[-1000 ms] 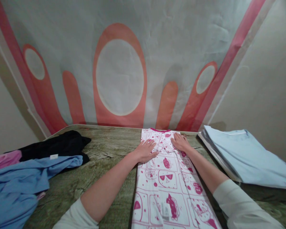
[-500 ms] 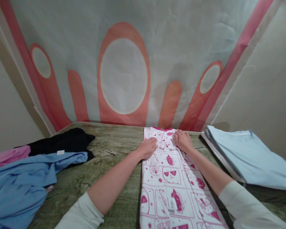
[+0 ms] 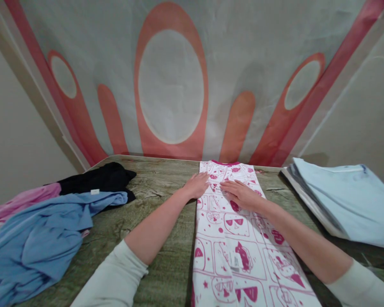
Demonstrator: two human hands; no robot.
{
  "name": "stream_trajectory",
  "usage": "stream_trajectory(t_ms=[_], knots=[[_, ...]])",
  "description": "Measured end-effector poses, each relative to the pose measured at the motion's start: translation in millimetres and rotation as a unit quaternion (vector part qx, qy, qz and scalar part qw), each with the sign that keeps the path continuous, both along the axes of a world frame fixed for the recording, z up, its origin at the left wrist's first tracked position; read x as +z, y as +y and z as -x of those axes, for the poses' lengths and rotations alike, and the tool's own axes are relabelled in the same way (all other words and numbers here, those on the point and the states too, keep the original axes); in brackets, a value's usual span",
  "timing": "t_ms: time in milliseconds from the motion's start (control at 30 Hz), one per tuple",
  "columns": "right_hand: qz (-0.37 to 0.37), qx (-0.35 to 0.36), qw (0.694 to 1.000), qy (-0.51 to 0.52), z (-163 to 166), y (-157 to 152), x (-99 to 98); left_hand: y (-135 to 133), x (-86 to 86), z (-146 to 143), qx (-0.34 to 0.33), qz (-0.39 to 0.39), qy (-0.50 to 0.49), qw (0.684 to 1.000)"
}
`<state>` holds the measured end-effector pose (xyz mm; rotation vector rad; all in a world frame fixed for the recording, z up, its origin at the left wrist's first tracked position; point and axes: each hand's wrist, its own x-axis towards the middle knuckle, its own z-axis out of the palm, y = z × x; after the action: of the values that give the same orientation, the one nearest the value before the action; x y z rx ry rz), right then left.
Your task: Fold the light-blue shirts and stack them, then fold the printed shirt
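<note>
A white garment with pink cartoon prints and a pink neckline (image 3: 240, 251) lies lengthwise on the wood-patterned table (image 3: 166, 230), its long sides folded into a narrow strip. Near its collar end, my left hand (image 3: 196, 185) rests flat on the left edge, fingers stretched out. My right hand (image 3: 241, 194) lies palm down across the middle of the cloth, a little nearer to me, with its fingers extended toward the left hand. Neither hand grips the fabric. The garment's near end runs out of view at the bottom.
At the left lies a loose heap with a blue garment (image 3: 48, 234), a black garment (image 3: 99, 181) and a pink garment (image 3: 28, 200). A stack of folded clothes topped by a light blue one (image 3: 348, 196) sits at the right. Behind the table hangs a printed backdrop (image 3: 230, 51).
My right hand has moved from the garment's right edge inward and slightly nearer, onto its middle. My left hand stays at the left edge. The camera view has shifted a little.
</note>
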<state>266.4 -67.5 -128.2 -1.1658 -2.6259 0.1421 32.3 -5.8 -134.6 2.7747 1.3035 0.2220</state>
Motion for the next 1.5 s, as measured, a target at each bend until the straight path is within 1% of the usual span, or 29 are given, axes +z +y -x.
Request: stream_trajectory(t_ms=[167, 267, 367, 433, 600, 733, 833, 933, 1067, 1267, 1400, 1500], knots=[[-0.042, -0.027, 0.999, -0.022, 6, -6, 5.6, 0, 1.2, 1, 0.004, 0.010, 0.004, 1.000], [-0.053, -0.012, 0.998, -0.022, 18, -14, 8.5, -1, 2.3, 1, 0.007, 0.009, 0.008, 1.000], [-0.036, 0.030, 0.999, -0.029, 28, -21, 9.6, -1, 2.5, 0, 0.012, 0.012, 0.014, 1.000], [-0.017, 0.045, 0.998, -0.038, 32, -22, 10.4, -1, 2.0, 0, 0.014, 0.014, 0.016, 1.000], [0.020, 0.046, 0.998, -0.043, 33, -29, 20.3, 1, -0.3, 1, 0.017, 0.020, 0.016, 1.000], [0.018, 0.040, 0.997, -0.059, 35, -41, 32.9, 1, -1.4, 2, 0.018, 0.017, 0.018, 1.000], [0.016, 0.035, 0.997, -0.063, 40, -50, 36.9, 1, -1.7, 1, 0.021, 0.014, 0.023, 0.999], [0.016, 0.023, 0.998, -0.050, 50, -57, 33.7, 0, -1.6, 0, 0.024, 0.008, 0.027, 0.999], [0.020, 0.039, 0.998, -0.048, 61, -63, 23.7, 0, 0.4, 2, 0.023, 0.000, 0.033, 0.999], [0.043, 0.031, 0.997, -0.060, 52, -52, 13.4, 3, 4.5, 8, 0.029, 0.018, 0.034, 0.999], [0.045, 0.029, 0.997, -0.057, 50, -52, 12.7, 6, 3.9, 11, 0.036, 0.026, 0.034, 0.998], [0.048, 0.038, 0.996, -0.059, 59, -67, 16.5, 8, 3.8, 13, 0.036, 0.027, 0.043, 0.998]])
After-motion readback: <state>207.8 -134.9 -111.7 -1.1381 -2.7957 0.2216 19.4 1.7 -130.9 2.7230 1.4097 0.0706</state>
